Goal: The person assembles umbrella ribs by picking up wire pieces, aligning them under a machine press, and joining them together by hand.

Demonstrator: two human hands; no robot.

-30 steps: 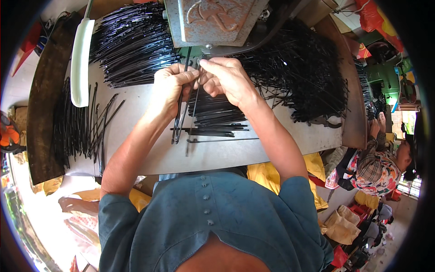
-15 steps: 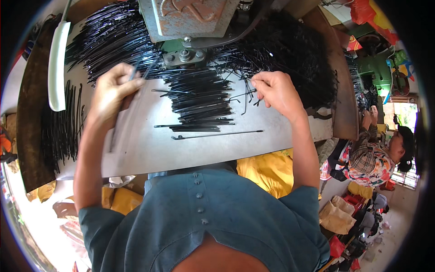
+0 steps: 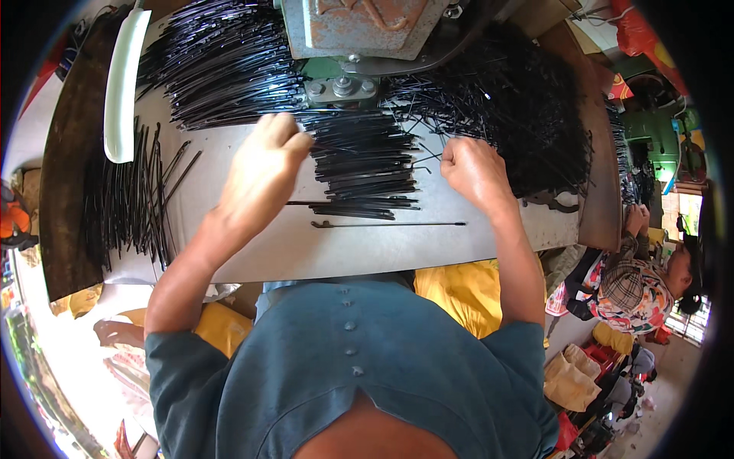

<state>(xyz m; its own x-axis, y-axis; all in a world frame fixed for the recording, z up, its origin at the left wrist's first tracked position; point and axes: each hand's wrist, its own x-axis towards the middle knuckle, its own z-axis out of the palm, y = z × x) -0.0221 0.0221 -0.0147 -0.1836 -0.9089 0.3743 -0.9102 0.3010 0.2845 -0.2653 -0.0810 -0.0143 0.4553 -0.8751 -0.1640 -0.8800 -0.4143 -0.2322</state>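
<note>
A stack of thin black metal rods (image 3: 363, 168) lies crosswise in the middle of the pale worktable (image 3: 252, 256). My left hand (image 3: 267, 164) is closed at the stack's left ends, its fingertips hidden behind the knuckles. Beyond the right ends, my right hand (image 3: 478, 176) has its fingers curled together. Thin rod ends show beside those fingers, but I cannot make out what is in its grip. One single rod (image 3: 390, 224) with a bent, knobbed left end lies apart, nearer to me. Behind the stack stands a bolted metal block (image 3: 342, 88) under a heavy machine head (image 3: 359, 27).
More rods form a bundle (image 3: 229, 69) at the back left, an upright-lying group (image 3: 138, 199) at the left, and a big tangled heap (image 3: 527, 107) at the right. A white lamp (image 3: 125, 92) hangs at the left. Another person (image 3: 631, 279) works at the far right.
My left hand has moved right, from beside the back-left bundle to the middle stack. The rods it carried are gone from it, and more rods lie splayed at the left group. The view has shifted slightly.
</note>
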